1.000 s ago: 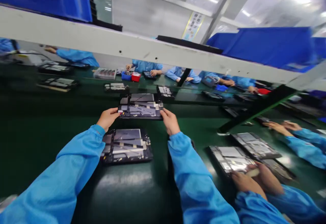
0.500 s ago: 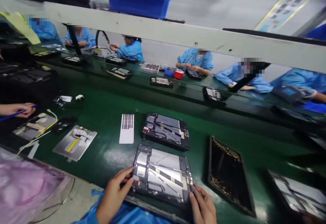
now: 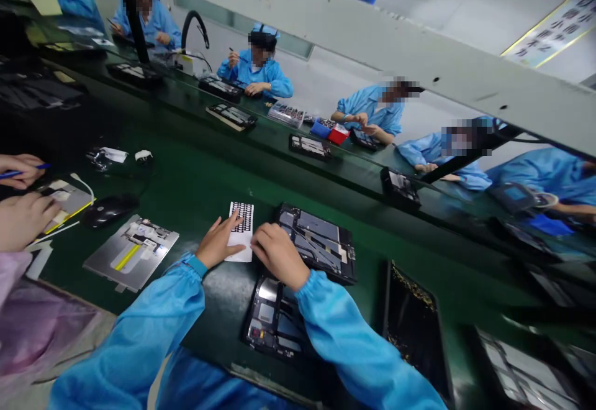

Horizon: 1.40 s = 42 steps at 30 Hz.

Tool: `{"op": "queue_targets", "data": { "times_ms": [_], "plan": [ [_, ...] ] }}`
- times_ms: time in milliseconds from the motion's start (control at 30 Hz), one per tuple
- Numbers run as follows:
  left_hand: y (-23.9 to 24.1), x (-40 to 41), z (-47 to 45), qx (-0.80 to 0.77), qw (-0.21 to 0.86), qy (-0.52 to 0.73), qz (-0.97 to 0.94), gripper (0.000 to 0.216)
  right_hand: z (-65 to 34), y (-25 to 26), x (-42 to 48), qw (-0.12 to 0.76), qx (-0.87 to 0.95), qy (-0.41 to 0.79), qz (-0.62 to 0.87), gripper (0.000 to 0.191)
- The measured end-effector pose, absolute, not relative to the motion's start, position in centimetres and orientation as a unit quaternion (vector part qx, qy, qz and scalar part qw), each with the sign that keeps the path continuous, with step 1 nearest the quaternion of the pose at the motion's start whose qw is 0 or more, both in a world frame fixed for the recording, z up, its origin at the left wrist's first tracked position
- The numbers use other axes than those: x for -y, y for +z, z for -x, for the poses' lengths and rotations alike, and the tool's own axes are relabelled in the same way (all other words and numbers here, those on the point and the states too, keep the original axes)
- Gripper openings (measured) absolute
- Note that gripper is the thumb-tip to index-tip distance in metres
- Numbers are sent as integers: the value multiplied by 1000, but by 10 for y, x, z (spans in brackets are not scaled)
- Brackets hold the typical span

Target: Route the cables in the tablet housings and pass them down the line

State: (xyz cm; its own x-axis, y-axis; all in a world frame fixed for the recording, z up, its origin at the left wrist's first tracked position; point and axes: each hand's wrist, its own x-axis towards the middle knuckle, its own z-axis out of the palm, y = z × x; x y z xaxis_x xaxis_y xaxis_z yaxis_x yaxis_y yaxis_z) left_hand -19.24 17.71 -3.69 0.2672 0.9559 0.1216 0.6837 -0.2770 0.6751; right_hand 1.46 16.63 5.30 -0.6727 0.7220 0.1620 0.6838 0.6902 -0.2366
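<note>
Both my hands rest on a white sheet of small black stickers (image 3: 243, 223) lying on the green belt. My left hand (image 3: 218, 241) lies flat on its near left corner, fingers stretched out. My right hand (image 3: 278, 253) is curled at the sheet's right edge, fingertips hidden against it. An opened tablet chassis (image 3: 272, 320) lies under my right forearm, close to me. A second opened tablet (image 3: 321, 241) lies just beyond my right hand.
A black panel (image 3: 416, 329) lies right of the near tablet. At left sit a grey metal plate (image 3: 131, 251), a black mouse-like object (image 3: 108, 209) and a co-worker's hands (image 3: 21, 211). Workers in blue coats sit across the far belt (image 3: 279, 133).
My hands let go of the near tablet's lower corners and moved forward and left onto the sticker sheet. The view swung further left and down.
</note>
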Motion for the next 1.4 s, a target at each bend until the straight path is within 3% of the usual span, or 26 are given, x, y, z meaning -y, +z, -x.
{"op": "queue_targets", "data": {
  "times_ms": [100, 200, 367, 500, 667, 767, 867, 967, 1067, 1400],
  "plan": [
    [-42, -174, 192, -546, 254, 255, -756, 104, 18, 37, -203, 27, 918, 46, 393, 11],
    [-43, -175, 192, -551, 247, 251, -756, 108, 30, 17, -220, 3, 915, 46, 401, 17],
    [-44, -177, 191, -553, 233, 246, -761, 109, 37, 9, -230, -9, 918, 57, 393, 21],
    [-43, -179, 191, -544, 238, 238, -769, 108, 16, 43, -217, 34, 910, 79, 406, 22],
    [-34, -184, 191, -518, 197, 288, -781, 76, -70, 86, -129, 275, 857, 197, 389, 10],
    [-15, -166, 183, -494, 129, 373, -774, 42, -120, 78, -52, 268, 814, 241, 455, 8],
    [7, -115, 159, -426, 148, 377, -809, 16, -147, 52, 12, 245, 779, 235, 527, 10],
    [12, -55, 123, -345, 211, 307, -861, 16, -149, 31, 47, 241, 762, 200, 567, 12],
    [-3, -16, 92, -333, 201, 295, -873, 21, -137, 22, 53, 241, 768, 160, 572, 12],
    [-32, -7, 83, -369, 205, 356, -834, 16, -108, 3, 36, 175, 811, 98, 549, 10]
  ]
}}
